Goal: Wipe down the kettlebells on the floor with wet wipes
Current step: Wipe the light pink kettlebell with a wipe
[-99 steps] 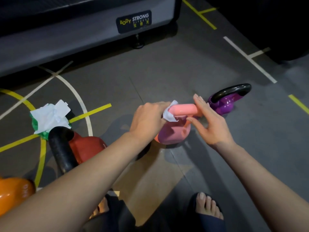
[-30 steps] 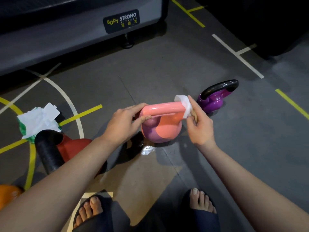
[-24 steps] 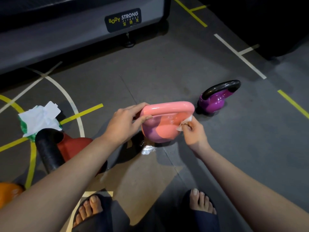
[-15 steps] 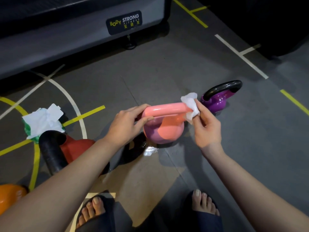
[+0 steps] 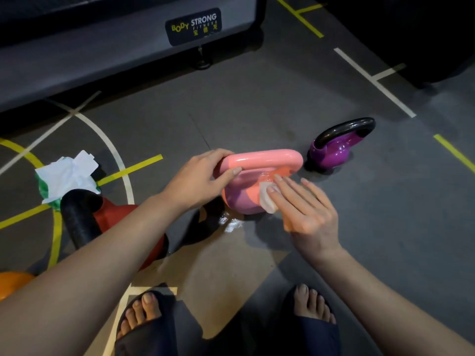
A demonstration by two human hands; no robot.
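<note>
Pink kettlebell (image 5: 244, 199) upright, handle (image 5: 264, 158) running left-right — left hand (image 5: 198, 181) grips it, flat right hand (image 5: 305, 209) presses wipe (image 5: 267, 202).

Glossy pink kettlebell (image 5: 244, 194), shiny purple kettlebell (image 5: 331, 155), soft white wipe (image 5: 267, 199), matt floor (image 5: 257, 111).

The middle kettlebell (image 5: 244, 196) stands on the floor (image 5: 257, 104) between the left kettlebell (image 5: 113, 217) and right kettlebell (image 5: 331, 152); the wipes pack (image 5: 66, 176) lies behind the left.

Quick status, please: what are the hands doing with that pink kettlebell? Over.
Left hand grips pink kettlebell by its handle. Right hand flat, pressing wet wipe on its body. Nothing blocking; purple kettlebell stands apart to the right.
</note>
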